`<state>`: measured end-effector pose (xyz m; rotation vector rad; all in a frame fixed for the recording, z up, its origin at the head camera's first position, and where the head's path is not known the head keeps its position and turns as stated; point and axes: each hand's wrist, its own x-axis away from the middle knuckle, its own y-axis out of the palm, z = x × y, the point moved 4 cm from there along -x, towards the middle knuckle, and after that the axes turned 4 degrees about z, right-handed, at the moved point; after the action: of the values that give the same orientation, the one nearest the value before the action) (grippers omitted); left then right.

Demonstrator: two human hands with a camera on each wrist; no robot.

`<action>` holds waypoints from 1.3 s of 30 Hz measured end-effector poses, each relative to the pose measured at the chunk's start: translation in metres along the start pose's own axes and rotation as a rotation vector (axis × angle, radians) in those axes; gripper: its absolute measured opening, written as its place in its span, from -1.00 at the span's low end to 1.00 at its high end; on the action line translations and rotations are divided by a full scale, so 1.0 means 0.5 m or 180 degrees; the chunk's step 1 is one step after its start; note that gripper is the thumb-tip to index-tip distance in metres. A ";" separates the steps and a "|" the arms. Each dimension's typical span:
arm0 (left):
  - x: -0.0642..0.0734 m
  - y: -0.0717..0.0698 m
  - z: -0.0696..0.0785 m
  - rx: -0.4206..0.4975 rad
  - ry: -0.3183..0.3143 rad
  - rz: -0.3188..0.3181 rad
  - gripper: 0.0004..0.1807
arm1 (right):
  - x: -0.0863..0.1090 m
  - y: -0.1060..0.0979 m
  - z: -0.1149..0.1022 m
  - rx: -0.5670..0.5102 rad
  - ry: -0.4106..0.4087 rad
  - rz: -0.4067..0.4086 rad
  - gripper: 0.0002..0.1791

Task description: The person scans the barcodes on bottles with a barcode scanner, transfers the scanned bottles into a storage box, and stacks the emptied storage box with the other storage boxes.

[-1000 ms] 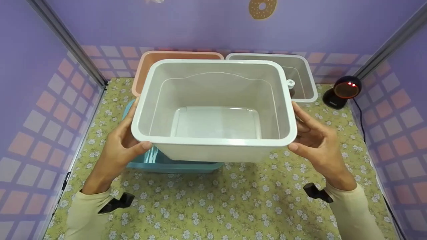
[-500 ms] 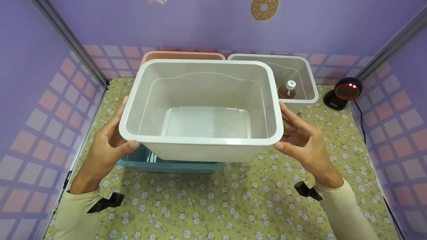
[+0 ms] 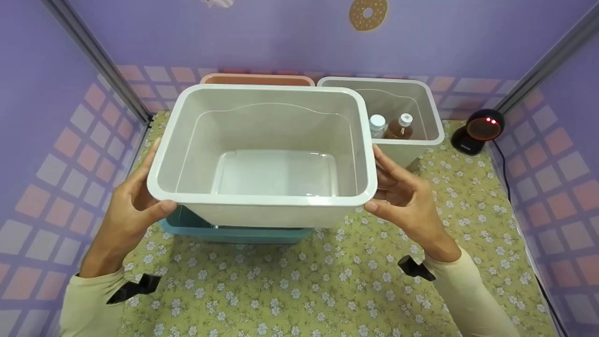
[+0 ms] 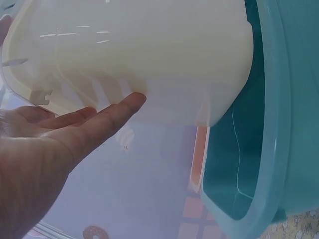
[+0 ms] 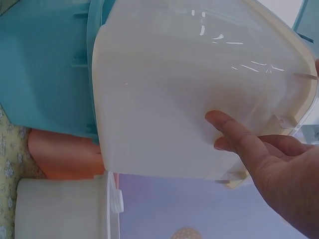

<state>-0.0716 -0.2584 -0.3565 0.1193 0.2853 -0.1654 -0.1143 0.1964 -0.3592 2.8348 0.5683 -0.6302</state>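
Both hands hold a white plastic bin (image 3: 276, 215), with its opening facing up toward the head camera and nothing inside. My left hand (image 3: 124, 210) supports its left side, thumb on the front rim corner and fingers along the outer wall. At the opposite side, my right hand (image 3: 407, 206) has its thumb on the right front corner. The right wrist view shows those fingers (image 5: 234, 132) against the outer wall. Beneath the bin, a teal bin (image 3: 238, 235) stands on the table, mostly hidden in the head view; the white bin's bottom overlaps its opening in the left wrist view (image 4: 274, 99).
An orange bin (image 3: 257, 78) stands at the back left, mostly covered. Beside it, another white bin (image 3: 409, 152) contains a white-capped bottle (image 3: 377, 124) and a bottle of brown liquid (image 3: 398, 130). A black scanner (image 3: 479, 131) with red lights is at right. Patterned walls enclose the flowered tablecloth (image 3: 281, 290).
Both hands have carried the white bin left, farther over the teal bin. Two bottles in the back-right bin have come into sight, and more of the orange bin is covered.
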 end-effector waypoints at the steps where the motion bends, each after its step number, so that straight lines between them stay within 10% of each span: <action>1: 0.001 -0.003 0.001 0.0012 0.0026 0.0000 0.04 | -0.001 0.003 0.002 -0.0008 0.0007 -0.0001 -0.07; 39: 0.037 -0.105 -0.007 0.0279 0.0108 0.0295 0.04 | -0.029 0.089 0.046 -0.0127 -0.0089 -0.0057 -0.01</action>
<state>-0.0646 -0.3122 -0.3698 0.2221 0.3058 -0.0840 -0.1170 0.1454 -0.3690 2.7825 0.5952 -0.6532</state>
